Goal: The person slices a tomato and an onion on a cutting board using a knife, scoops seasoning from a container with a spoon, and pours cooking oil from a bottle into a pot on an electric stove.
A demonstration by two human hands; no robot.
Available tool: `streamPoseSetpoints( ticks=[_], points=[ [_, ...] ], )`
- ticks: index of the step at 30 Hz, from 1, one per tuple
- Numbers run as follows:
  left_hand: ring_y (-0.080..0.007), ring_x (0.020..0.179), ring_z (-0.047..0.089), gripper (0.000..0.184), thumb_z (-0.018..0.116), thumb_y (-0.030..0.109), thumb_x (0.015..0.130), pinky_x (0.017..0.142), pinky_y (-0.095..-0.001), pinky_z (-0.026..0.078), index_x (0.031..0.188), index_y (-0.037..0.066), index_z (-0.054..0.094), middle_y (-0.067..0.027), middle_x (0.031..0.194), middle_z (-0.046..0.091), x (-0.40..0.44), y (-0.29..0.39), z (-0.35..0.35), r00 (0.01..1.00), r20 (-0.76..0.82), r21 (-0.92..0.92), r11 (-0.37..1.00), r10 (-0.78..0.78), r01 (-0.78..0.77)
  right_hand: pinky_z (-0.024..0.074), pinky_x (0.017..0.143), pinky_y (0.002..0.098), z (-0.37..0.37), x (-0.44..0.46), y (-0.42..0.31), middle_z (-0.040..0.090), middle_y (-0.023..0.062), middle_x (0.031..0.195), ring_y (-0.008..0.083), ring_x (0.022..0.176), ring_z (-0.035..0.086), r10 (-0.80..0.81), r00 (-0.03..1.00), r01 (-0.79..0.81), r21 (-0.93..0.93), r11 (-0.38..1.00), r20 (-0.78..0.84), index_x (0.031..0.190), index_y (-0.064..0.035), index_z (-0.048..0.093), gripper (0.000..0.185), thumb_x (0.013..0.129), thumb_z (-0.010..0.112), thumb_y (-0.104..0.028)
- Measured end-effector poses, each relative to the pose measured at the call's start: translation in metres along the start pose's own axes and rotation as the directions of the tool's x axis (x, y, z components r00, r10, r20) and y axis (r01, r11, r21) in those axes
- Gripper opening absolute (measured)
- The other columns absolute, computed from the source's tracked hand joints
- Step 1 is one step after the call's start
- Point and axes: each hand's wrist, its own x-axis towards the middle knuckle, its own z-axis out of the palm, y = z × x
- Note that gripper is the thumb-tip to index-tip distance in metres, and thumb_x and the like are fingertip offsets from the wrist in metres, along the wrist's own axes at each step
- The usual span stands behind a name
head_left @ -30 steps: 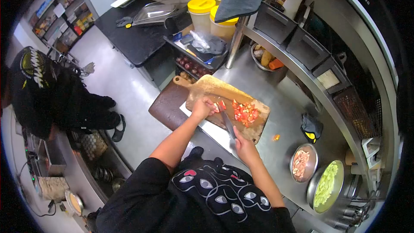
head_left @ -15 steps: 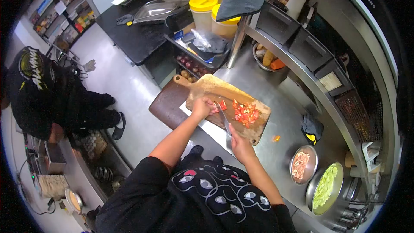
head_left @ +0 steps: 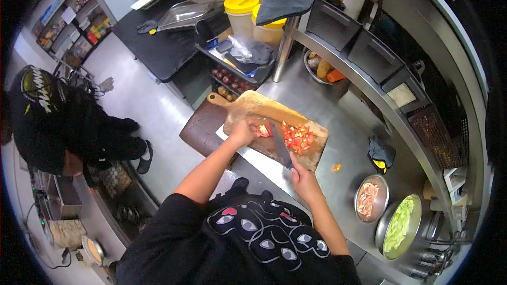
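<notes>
My right hand [head_left: 304,180] grips the handle of a kitchen knife [head_left: 281,149], its blade lying across the cutting board between two groups of red pieces. At the blade's left, my left hand [head_left: 243,133] has its fingers curled against a red tomato piece [head_left: 263,130]; the fingertips are partly blurred. Right of the blade is a pile of chopped tomato [head_left: 298,138]. All of this rests on a wooden cutting board [head_left: 259,104] with a handle at its far left.
Below the board show a brown board [head_left: 200,129] and a white sheet [head_left: 264,164]. Bowls of pale pink meat strips [head_left: 368,200] and chopped green vegetable [head_left: 400,224] stand at right. A vegetable bowl [head_left: 322,68] sits behind. Another person [head_left: 68,116] stands at left.
The knife has moved right, away from the left fingers, and my right hand has shifted slightly right and down. My left hand has drawn back a little left, showing more of the tomato piece.
</notes>
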Motion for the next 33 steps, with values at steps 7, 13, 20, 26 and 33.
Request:
streamPoseSetpoints(
  ticks=[7,13,20,26,33],
  points=[
    [-0.0375,0.104,0.054,0.063,0.072,0.0,0.064,0.088,-0.0396,0.046,0.123,0.009,0.05,-0.0209,0.113,0.055,0.022,0.023,-0.008,0.894,0.312,0.583,0.678,0.323,-0.448,0.0459,0.081,0.0459,0.001,-0.002,0.003,0.06,0.028,0.096,0.0415,0.089,0.059,0.124,0.992,-0.125,-0.128,0.984,-0.019,0.137,-0.0164,0.036,0.05,0.088,0.047,-0.012],
    [-0.0328,0.105,0.055,0.066,0.082,0.02,0.058,0.09,-0.0393,0.044,0.118,0.011,0.057,-0.0192,0.111,0.058,-0.001,0.048,0.016,0.961,0.185,0.601,0.749,0.207,-0.278,0.0466,0.071,0.0503,0.019,0.007,0.005,0.061,0.0269,0.084,0.0426,0.076,0.06,0.096,0.995,-0.099,-0.3,0.949,-0.022,0.139,-0.0174,0.031,0.053,0.087,0.043,-0.016],
    [-0.0351,0.1,0.058,0.058,0.084,0.017,0.056,0.086,-0.0404,0.047,0.107,0.002,0.06,-0.0232,0.104,0.061,0.0,0.043,0.025,0.978,0.132,0.606,0.768,0.16,-0.207,0.0469,0.072,0.051,0.01,0.005,-0.013,0.061,0.0274,0.083,0.0433,0.077,0.06,0.143,0.99,-0.142,-0.315,0.939,-0.021,0.139,-0.019,0.031,0.055,0.086,0.044,-0.016],
    [-0.0379,0.088,0.062,0.043,0.074,0.009,0.067,0.076,-0.0445,0.05,0.106,-0.001,0.058,-0.0252,0.092,0.063,0.007,0.038,0.028,0.974,0.18,0.616,0.756,0.139,-0.222,0.0467,0.069,0.0519,0.027,0.006,-0.001,0.061,0.0276,0.08,0.0445,0.073,0.059,0.113,0.993,-0.115,-0.271,0.956,-0.021,0.138,-0.0178,0.032,0.058,0.083,0.045,-0.01],
    [-0.0359,0.092,0.062,0.054,0.078,0.026,0.065,0.081,-0.0437,0.048,0.113,0.011,0.06,-0.022,0.096,0.063,0.021,0.026,0.028,0.97,0.188,0.637,0.732,0.156,-0.241,0.047,0.063,0.0516,0.051,0.046,0.011,0.061,0.0269,0.073,0.0412,0.067,0.061,0.034,0.997,-0.053,-0.268,0.962,-0.074,0.137,-0.0146,0.034,0.056,0.083,0.046,-0.012]
  ],
)
